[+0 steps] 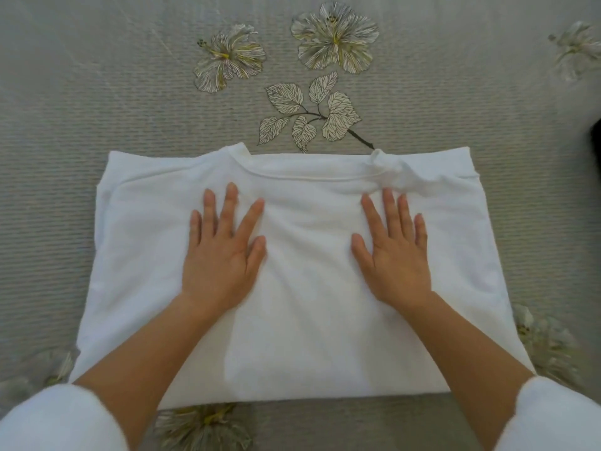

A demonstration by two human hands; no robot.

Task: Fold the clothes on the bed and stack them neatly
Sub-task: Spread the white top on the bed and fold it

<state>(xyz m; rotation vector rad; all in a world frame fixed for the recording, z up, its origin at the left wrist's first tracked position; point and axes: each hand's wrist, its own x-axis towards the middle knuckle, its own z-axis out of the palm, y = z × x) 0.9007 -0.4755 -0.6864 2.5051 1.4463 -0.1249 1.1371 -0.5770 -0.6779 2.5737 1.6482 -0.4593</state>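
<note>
Both hands lie flat, palms down, on a folded white shirt [305, 265] spread on the bed [81, 125]. The left hand [221, 255] rests on the shirt toward 9 o'clock from its middle, fingers straight and slightly fanned, thumb angled inward; it is released, grasping nothing, only pressing the cloth. The right hand [395, 255] rests toward 3 o'clock from the shirt's middle in the same way, fingers extended and close together, fingertips just below a bunched bit of fabric near the collar; it too is released and simply lies on the cloth. Between the two hands the fabric shows soft wrinkles.

The shirt sits in the centre of the view as a rough rectangle, sleeves tucked in, its round neckline [305, 177] at the 12 o'clock edge and its hem at 6 o'clock, near the person. White sleeves [58, 421] cover the upper arms at the lower corners.

The bed wears a grey ribbed cover printed with flowers [335, 37] and a leafy sprig [312, 112], both at 12 o'clock beyond the shirt, apart from it save the sprig's stem, which reaches the shirt's far edge. More blurred flowers show at 5 and 6 o'clock, partly under the shirt's border. Something dark shows at the frame's 3 o'clock edge, too cut off to tell.
</note>
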